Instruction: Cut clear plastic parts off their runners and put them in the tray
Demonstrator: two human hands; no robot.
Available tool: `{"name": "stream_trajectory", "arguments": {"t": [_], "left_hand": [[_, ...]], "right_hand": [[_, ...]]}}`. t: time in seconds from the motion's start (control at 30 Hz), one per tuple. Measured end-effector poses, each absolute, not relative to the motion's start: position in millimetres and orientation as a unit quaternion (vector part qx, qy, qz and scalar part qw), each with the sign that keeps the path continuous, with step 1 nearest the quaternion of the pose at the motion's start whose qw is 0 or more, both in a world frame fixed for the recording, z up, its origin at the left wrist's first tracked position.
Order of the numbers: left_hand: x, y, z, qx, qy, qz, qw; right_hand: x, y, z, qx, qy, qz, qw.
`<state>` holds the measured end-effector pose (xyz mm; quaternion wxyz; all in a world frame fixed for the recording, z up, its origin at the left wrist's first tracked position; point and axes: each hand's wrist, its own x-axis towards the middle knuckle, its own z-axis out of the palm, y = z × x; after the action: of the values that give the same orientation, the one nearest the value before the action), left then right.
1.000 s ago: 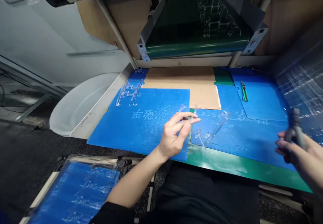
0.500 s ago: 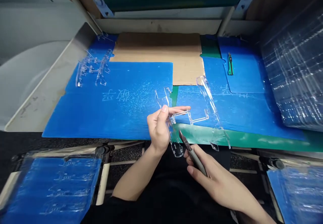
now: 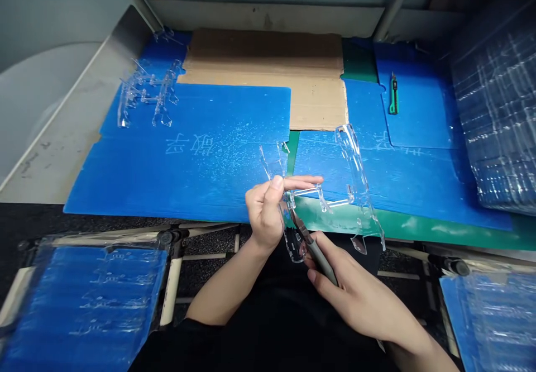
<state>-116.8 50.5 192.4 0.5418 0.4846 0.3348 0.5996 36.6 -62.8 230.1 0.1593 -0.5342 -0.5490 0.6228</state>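
My left hand grips a clear plastic moulding by its left side piece, thumb on top and fingers stretched behind it. Thin clear bars join that side piece to a longer one on the right. My right hand is wrapped round the grey handles of cutting pliers. The jaws point up and left and meet the moulding close below my left fingers, where a thin bar joins the side piece. Whether the jaws touch the plastic is too small to tell.
Clear plastic pieces lie at the left on the blue sheet. Behind is brown cardboard. A green cutter knife lies at the right, beside tall stacked clear trays. Plastic-covered blue racks stand below the table.
The plier jaws have moved up and left, from beside the moulding to the bar near my left fingers. The view has shifted, so the table sits a little higher in the picture.
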Motion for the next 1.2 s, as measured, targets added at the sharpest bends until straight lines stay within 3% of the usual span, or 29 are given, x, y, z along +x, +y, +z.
{"name": "stream_trajectory", "arguments": {"t": [0.9,1.0,1.1,1.2], "left_hand": [[-110.0,41.2,190.5,0.442,0.32,0.589,0.596],[-107.1,43.1,191.6,0.436,0.334,0.577,0.605],[-105.0,59.4,192.2,0.494,0.37,0.507,0.602],[-100.1,86.5,192.1,0.637,0.424,0.385,0.515]], "right_hand": [[47.0,-56.7,215.5,-0.466,-0.524,0.687,0.191],[43.3,-54.6,210.9,-0.436,-0.473,0.728,0.238],[37.5,-52.4,198.1,-0.378,-0.349,0.785,0.344],[35.9,-48.7,181.0,-0.342,-0.24,0.795,0.439]]}}
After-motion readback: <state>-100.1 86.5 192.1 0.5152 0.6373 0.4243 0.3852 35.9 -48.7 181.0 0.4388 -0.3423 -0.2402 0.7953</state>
